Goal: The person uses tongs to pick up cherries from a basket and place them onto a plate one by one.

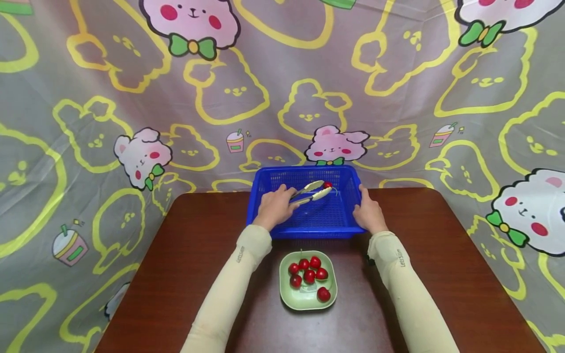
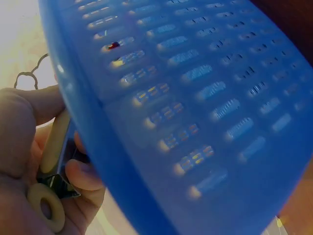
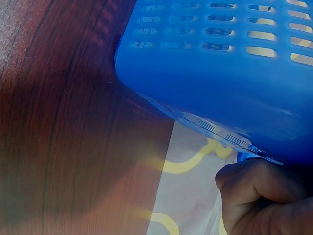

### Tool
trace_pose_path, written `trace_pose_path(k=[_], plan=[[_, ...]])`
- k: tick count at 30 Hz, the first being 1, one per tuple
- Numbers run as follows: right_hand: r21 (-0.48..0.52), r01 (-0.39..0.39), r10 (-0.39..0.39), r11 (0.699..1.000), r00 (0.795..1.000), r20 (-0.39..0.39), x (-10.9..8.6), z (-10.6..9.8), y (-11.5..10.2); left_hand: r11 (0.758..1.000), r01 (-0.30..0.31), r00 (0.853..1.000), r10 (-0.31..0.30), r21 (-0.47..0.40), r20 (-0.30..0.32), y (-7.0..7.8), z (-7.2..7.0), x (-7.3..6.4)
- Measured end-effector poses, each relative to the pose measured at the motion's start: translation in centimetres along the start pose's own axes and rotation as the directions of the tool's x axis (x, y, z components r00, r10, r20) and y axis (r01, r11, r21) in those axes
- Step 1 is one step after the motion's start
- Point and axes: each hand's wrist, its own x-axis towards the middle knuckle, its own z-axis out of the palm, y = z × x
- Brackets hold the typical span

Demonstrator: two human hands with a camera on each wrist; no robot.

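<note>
My left hand [image 1: 274, 206] holds metal tongs with cream tips [image 1: 321, 193] over the near left part of a blue perforated basket [image 1: 315, 230]. In the left wrist view, the cream ring [image 2: 55, 215] at the tongs' end shows beside the curled fingers. The two tips stand apart, right by a red cherry [image 1: 327, 185] with a stem inside the basket. At the basket's right side, my right hand [image 1: 370, 213] grips the rim, its thumb and fingers curled in the right wrist view. That view also shows the basket's slotted outer wall [image 3: 195, 73].
A pale green square dish [image 1: 289, 298] with several red cherries [image 1: 309, 277] stands in front of the basket, between the forearms. The brown wooden table [image 1: 176, 264] ends at the back against a patterned cloth [image 1: 273, 108].
</note>
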Motion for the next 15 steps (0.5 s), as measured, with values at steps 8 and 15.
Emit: trace_pose_path(k=[8,15], plan=[[-0.004,0.004,-0.004,1.000,1.000,0.018,-0.3,0.1,-0.3,1.000,-0.026,0.998,0.025,-0.019,-0.050,-0.9,-0.4,-1.4],[-0.003,0.013,-0.013,1.000,1.000,0.004,-0.1,0.0,0.1,0.998,-0.052,0.995,0.049,-0.038,-0.090,-1.4,-1.3,-2.6]])
